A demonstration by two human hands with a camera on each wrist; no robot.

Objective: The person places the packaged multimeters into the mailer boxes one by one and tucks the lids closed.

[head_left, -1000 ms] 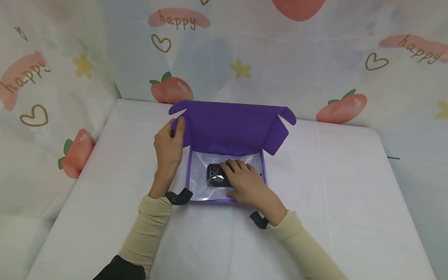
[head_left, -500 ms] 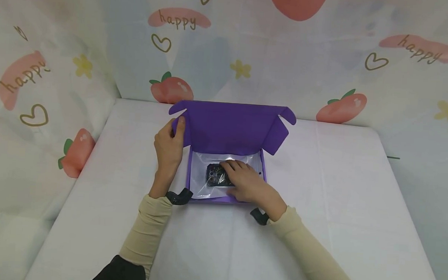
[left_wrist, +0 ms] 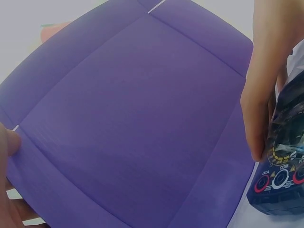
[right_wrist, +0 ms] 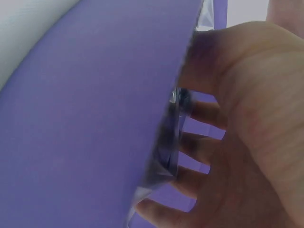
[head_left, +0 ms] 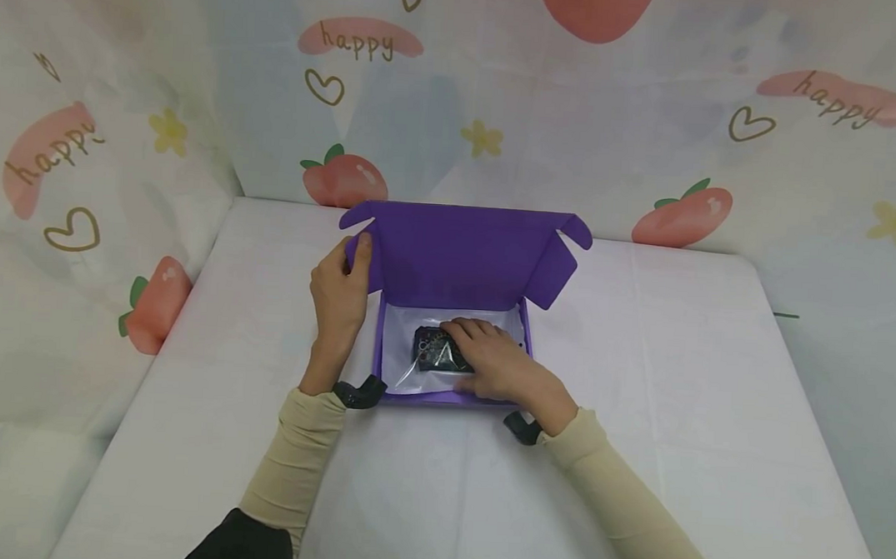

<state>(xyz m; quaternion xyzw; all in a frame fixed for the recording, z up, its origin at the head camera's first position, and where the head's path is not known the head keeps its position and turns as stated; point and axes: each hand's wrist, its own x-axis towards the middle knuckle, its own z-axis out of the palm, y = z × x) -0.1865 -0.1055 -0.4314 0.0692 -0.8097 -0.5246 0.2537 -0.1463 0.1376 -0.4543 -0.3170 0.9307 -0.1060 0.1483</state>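
Fingers of the right hand (head_left: 500, 365) lie spread and fairly straight, released, pressing flat on one dark multimeter (head_left: 439, 351) sealed in one clear plastic bag (head_left: 414, 376). Both sit inside the tray of one purple box (head_left: 450, 400). The left hand (head_left: 340, 296) pinches the left side flap of the raised lid (head_left: 460, 251), thumb on its inner face, grasping it upright. Both forearms in beige sleeves reach forward across the white surface (head_left: 698, 390), each wrist carrying a black strap. Against the earlier frames, the right hand has slid slightly farther into the tray; the left hand keeps its place on the flap.
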